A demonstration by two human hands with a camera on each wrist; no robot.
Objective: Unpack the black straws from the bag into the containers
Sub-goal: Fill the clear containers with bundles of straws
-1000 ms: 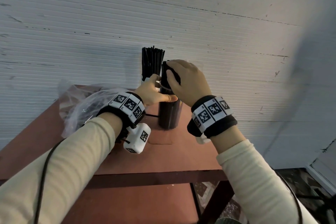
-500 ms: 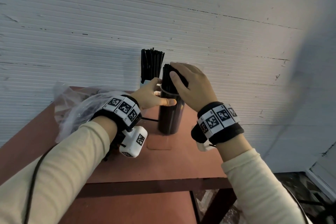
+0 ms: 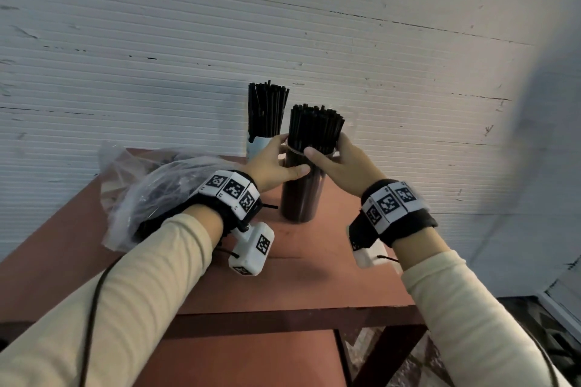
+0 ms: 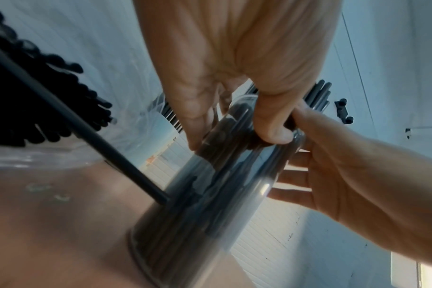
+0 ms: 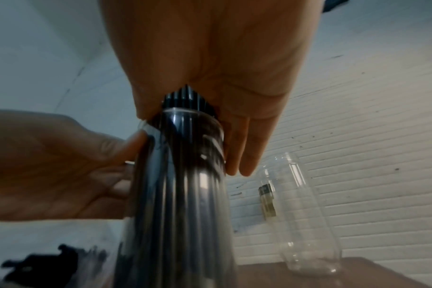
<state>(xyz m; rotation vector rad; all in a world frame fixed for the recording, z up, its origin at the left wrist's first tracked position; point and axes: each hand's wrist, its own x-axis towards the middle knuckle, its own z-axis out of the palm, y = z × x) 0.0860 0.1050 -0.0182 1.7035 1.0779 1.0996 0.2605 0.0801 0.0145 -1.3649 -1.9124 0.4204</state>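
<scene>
1. Your right hand [image 3: 344,166] is no longer covering the top of the black straws [image 3: 314,129]; 1 second ago it was lying over them, and now it is sitting lower, so the straw ends are showing free above it.
2. Your right hand is now curling its thumb and fingers around the rim of the clear container [image 3: 301,195], at its right side.
3. Your left hand [image 3: 273,166] is staying at the left side of the same container, gripping it with the thumb in front and the fingers behind.
4. The container is standing upright on the red table [image 3: 314,276], between your 2 hands, and the straws are standing inside it.
5. A second container with straws [image 3: 267,113] is standing just behind, near the wall.
6. The plastic bag [image 3: 151,192] is lying to the left, behind your left wrist.
7. An empty clear container [image 5: 306,220] is standing to the right.
</scene>
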